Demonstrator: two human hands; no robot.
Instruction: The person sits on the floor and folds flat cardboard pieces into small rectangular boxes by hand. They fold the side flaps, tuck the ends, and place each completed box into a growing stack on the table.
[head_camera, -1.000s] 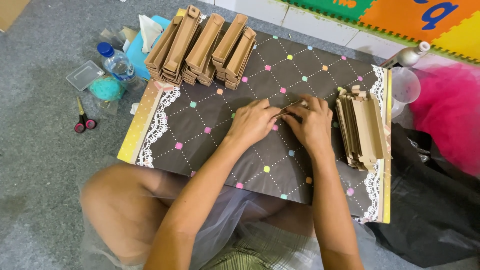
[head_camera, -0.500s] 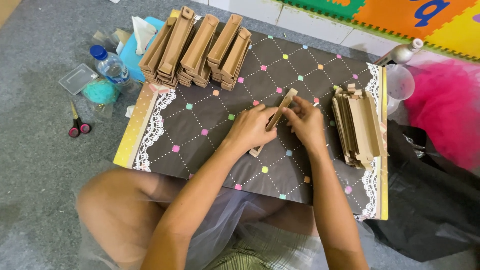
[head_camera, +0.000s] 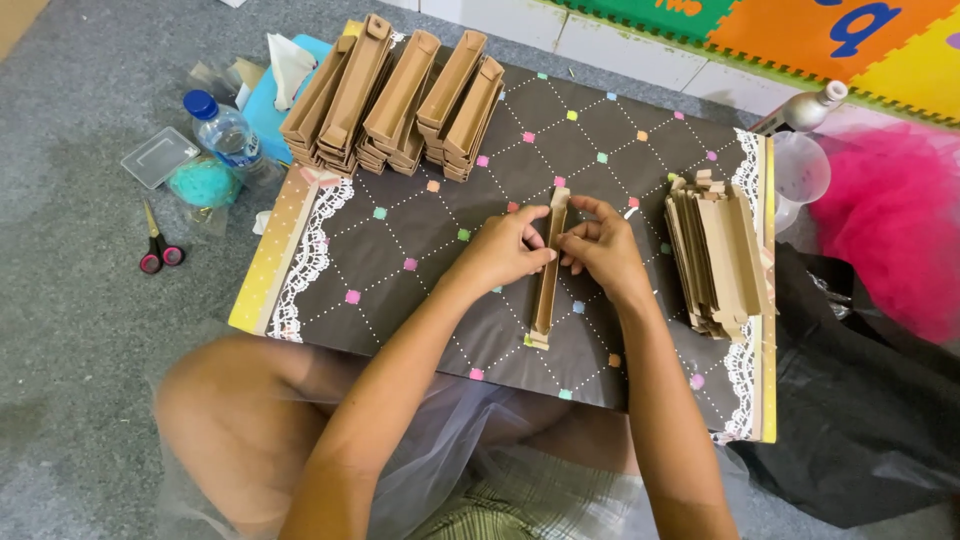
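A long narrow brown cardboard tray (head_camera: 547, 290) lies lengthwise on the dark patterned board (head_camera: 420, 300), its sides folded up. My left hand (head_camera: 505, 250) pinches its left wall near the far end. My right hand (head_camera: 598, 247) presses the right wall from the other side. To the right of my right hand stands a stack of flat unfolded cardboard blanks (head_camera: 718, 255). At the board's far left corner sit several rows of finished folded trays (head_camera: 400, 95), nested in piles.
On the grey carpet to the left lie a water bottle (head_camera: 222, 128), a teal ball (head_camera: 203, 184), a clear plastic lid (head_camera: 158, 157) and small scissors (head_camera: 157, 243). A black plastic bag (head_camera: 860, 400) and pink tulle (head_camera: 895, 225) lie on the right. Coloured foam mats (head_camera: 800, 30) run along the top.
The cardboard piece went from flat under both hands to a folded-up tray lying lengthwise between them. Both hands shifted to pinch its walls.
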